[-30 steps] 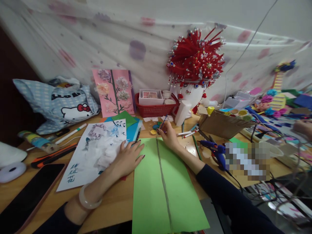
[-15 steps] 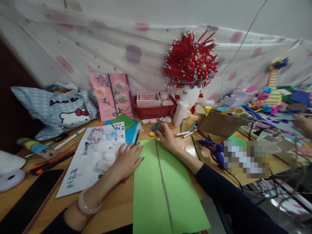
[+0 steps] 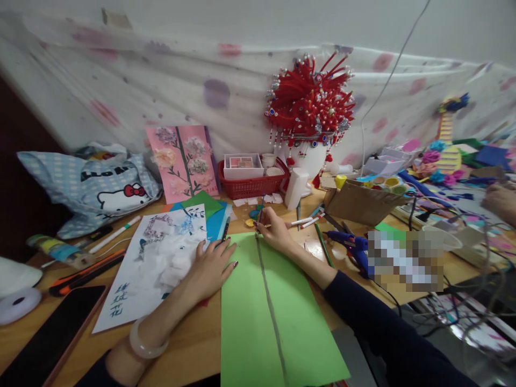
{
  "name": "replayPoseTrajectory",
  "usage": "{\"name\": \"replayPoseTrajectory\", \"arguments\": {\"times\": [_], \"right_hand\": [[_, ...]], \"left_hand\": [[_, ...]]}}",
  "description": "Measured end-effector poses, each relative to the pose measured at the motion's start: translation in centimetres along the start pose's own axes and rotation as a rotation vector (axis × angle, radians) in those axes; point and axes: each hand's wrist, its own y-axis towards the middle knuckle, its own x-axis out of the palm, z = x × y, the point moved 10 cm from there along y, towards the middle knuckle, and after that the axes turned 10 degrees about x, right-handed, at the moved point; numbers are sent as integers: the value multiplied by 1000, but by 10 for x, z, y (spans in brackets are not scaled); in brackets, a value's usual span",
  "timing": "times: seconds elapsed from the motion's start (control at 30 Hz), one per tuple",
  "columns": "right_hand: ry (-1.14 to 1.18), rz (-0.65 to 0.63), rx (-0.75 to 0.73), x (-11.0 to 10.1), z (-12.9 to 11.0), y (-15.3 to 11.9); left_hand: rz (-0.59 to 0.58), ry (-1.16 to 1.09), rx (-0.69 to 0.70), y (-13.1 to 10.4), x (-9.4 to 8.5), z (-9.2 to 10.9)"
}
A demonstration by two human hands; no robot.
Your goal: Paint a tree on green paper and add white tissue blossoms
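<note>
My right hand (image 3: 276,230) pinches a thin paintbrush (image 3: 263,203) with a blue handle. Its tip points down at the top edge of a light green sheet of paper (image 3: 245,312), where a long grey painted line (image 3: 266,293) begins. That line runs down the sheet toward me. With fingers spread, my left hand (image 3: 213,263) lies flat across the sheet's upper left edge and the white paper beside it. A black pen (image 3: 226,228) lies just beyond those fingers. Small paint pots, one yellow (image 3: 250,222), sit behind the green sheet.
Left lie a white painted sheet (image 3: 121,293), an orange-black utility knife (image 3: 86,274) and a phone (image 3: 52,336). Behind stand a red basket (image 3: 252,187) and a red beaded headdress (image 3: 312,105). Right are a blue glue gun (image 3: 349,242), a cardboard box (image 3: 363,204) and another person's hand (image 3: 502,201).
My right hand has brought the brush tip from beside the yellow pot down to the top of the grey line, the handle now more upright. My left hand stays in place.
</note>
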Motion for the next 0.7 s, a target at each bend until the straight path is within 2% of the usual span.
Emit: {"name": "replayPoseTrajectory", "arguments": {"times": [0.2,0.5,0.7], "right_hand": [[-12,-17,8,1,1,0],[18,49,62,-2,17,6],[11,53,53,-5,13,6]], "left_hand": [[-1,4,-10,-1,0,-1],[19,13,5,-1,3,-1],[11,11,3,-1,3,-2]]}}
